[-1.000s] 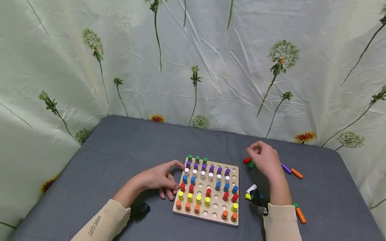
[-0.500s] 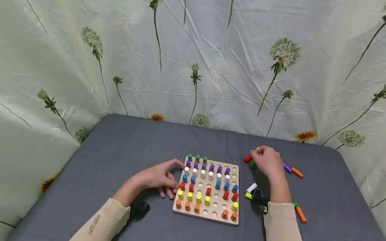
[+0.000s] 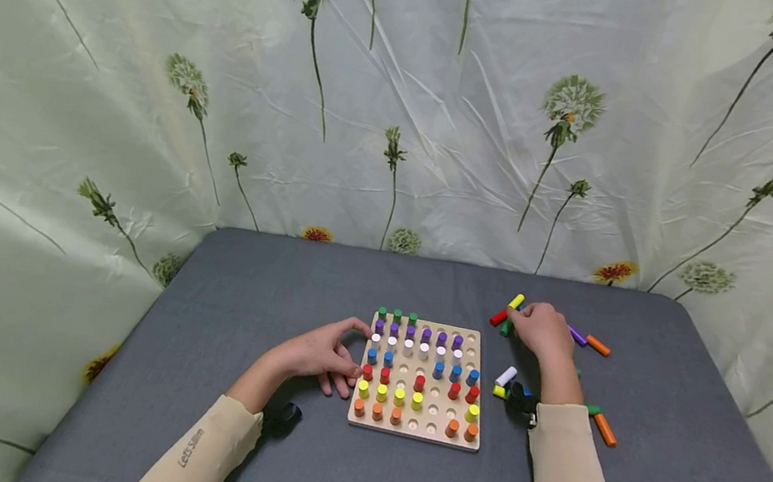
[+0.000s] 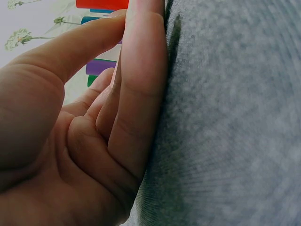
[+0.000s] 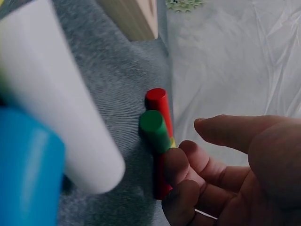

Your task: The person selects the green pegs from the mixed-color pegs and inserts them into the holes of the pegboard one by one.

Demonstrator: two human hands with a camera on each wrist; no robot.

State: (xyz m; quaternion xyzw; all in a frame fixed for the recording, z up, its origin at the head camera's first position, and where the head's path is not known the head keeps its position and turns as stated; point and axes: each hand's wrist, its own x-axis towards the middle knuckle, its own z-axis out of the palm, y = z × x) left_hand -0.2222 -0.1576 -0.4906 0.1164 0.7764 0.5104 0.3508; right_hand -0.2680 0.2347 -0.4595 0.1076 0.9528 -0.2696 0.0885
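Note:
My left hand [image 3: 315,356] rests at the left side of a wooden pegboard [image 3: 413,433], its thumb and index fingertip touching the edge. Coloured pegs stand upright in rows there, with some holes bare. In the left wrist view the fingers lie fairly straight beside the board. My right hand [image 3: 545,333] hovers low over loose pegs, right of the board. A green peg [image 5: 154,127] is right by its fingertips in the right wrist view, against a red peg [image 5: 158,100]. Its thumb stands apart from the curled fingers, nothing visibly held. A yellow peg [image 3: 516,301] lies just beyond.
Nearer my right wrist lie a white peg [image 3: 506,375] and a yellow-ended peg [image 3: 499,392]. Further right are a purple peg [image 3: 577,335], an orange peg [image 3: 598,345] and another orange peg [image 3: 604,430]. A flowered curtain [image 3: 348,100] hangs behind the grey table [image 3: 275,274].
My right hand has shifted slightly right and down toward the table, uncovering the yellow peg and more of the red and green ones. The left hand stays at the board.

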